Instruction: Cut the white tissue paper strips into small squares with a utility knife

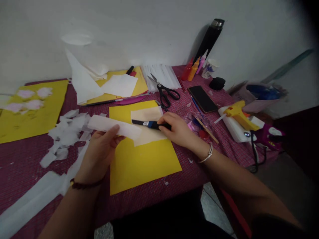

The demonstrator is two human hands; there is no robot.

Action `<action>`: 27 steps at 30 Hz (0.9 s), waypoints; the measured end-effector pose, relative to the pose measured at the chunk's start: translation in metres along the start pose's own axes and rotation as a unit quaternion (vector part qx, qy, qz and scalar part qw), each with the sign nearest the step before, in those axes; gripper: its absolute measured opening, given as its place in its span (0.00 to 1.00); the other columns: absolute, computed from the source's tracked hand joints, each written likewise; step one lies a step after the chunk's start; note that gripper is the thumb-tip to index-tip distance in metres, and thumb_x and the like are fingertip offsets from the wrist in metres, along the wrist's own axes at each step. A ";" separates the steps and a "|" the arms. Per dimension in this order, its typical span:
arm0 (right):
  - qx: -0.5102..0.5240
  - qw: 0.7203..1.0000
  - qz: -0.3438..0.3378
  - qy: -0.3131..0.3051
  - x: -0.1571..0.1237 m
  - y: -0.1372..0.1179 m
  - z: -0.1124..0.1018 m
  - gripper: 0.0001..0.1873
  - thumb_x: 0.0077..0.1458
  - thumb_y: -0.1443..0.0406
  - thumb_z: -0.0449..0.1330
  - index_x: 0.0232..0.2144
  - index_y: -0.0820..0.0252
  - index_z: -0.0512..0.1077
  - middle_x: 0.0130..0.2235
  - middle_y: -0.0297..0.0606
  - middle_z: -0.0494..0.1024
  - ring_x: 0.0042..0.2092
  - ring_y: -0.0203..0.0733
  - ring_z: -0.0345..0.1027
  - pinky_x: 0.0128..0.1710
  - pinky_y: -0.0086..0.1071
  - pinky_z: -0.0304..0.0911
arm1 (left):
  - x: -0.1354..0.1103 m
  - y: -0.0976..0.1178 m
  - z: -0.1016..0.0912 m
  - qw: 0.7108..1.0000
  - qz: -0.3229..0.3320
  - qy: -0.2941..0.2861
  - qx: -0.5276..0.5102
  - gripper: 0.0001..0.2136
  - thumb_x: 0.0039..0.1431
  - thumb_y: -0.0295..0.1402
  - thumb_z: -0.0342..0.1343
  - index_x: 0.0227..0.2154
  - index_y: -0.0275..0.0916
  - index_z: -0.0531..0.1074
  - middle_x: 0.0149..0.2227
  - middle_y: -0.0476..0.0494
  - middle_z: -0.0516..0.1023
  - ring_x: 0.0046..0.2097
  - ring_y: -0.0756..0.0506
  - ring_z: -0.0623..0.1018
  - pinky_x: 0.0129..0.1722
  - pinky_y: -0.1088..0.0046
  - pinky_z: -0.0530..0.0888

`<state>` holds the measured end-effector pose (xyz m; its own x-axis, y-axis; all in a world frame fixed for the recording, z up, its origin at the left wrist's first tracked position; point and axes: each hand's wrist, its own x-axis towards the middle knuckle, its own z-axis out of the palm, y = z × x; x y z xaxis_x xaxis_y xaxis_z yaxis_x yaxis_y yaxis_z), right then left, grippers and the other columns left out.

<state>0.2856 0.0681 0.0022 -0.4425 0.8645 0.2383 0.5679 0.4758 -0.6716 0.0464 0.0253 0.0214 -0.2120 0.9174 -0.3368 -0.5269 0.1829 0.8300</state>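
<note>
My left hand (106, 142) pinches a folded white paper strip (112, 126) between thumb and fingers. The strip's right end reaches over a cream sheet (149, 134), which lies on a yellow sheet (144, 166). In my right hand (175, 129) is a utility knife (153, 124) with a dark blade and a black and blue handle. Its blade points left, above the cream sheet and close to the strip. A pile of cut white paper pieces (69, 129) lies left of the strip.
Scissors (164, 91) lie behind the yellow sheet. To the right are a phone (203, 99), a yellow glue gun (240, 114) and a white power strip (236, 127). Paint bottles (193, 69) and a black flask (209, 39) stand by the wall. Paper flowers (35, 99) lie far left.
</note>
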 end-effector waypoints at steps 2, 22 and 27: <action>-0.118 0.992 -0.020 -0.032 0.002 0.007 -0.001 0.14 0.54 0.68 0.58 0.44 0.61 0.71 0.46 0.44 0.73 0.48 0.49 0.65 0.50 0.42 0.59 | 0.003 0.002 0.001 0.999 -0.017 0.011 -0.029 0.06 0.49 0.21 0.61 0.30 0.35 0.74 0.30 0.47 0.81 0.30 0.50 0.79 0.32 0.77 0.77; -0.128 0.981 -0.144 0.010 -0.006 -0.004 -0.004 0.22 0.54 0.75 0.58 0.51 0.58 0.69 0.47 0.45 0.72 0.48 0.49 0.67 0.48 0.45 0.66 | 0.029 0.012 -0.030 0.992 -0.027 0.097 -0.077 0.08 0.59 0.18 0.51 0.28 0.33 0.71 0.23 0.48 0.78 0.21 0.51 0.77 0.19 0.80 0.75; -0.138 0.980 -0.145 0.023 -0.005 -0.002 -0.002 0.22 0.54 0.75 0.58 0.51 0.58 0.69 0.47 0.45 0.72 0.48 0.49 0.67 0.48 0.45 0.66 | 0.024 0.008 -0.023 0.994 -0.014 0.096 -0.058 0.07 0.57 0.18 0.54 0.26 0.33 0.72 0.22 0.49 0.77 0.20 0.52 0.75 0.18 0.81 0.74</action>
<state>0.2878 0.0631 0.0034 -0.5846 0.6904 0.4262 0.5916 0.7222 -0.3585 0.0180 0.0408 0.0102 -0.3433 0.8256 -0.4479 -0.6239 0.1560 0.7658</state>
